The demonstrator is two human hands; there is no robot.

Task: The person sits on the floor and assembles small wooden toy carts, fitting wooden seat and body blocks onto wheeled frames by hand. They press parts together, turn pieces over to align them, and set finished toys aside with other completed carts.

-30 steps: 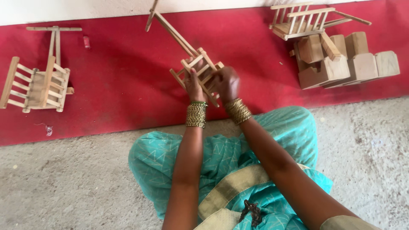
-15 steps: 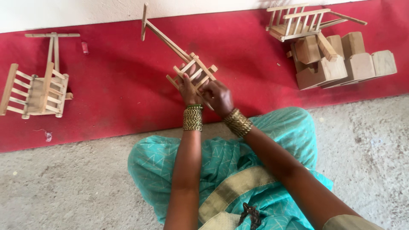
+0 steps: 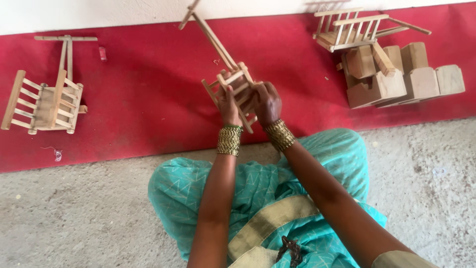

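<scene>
Both hands hold a small wooden toy cart [image 3: 229, 79] over a red mat. My left hand [image 3: 229, 106] grips its slatted body from the left. My right hand [image 3: 267, 101] grips it from the right, fingers curled around the slats. The cart's long handle slants up and to the left, ending near the white wall. Each wrist wears a band of gold bangles. My knees, in teal cloth, lie below the hands.
A finished wooden cart [image 3: 44, 101] lies on the red mat [image 3: 148, 99] at the left. Another cart [image 3: 354, 30] rests at the upper right on a pile of wooden blocks [image 3: 404, 74]. A grey concrete floor [image 3: 74, 213] lies in front of the mat.
The cart's handle has tilted a little more upright in my hands. Both hands have kept their grip on its body.
</scene>
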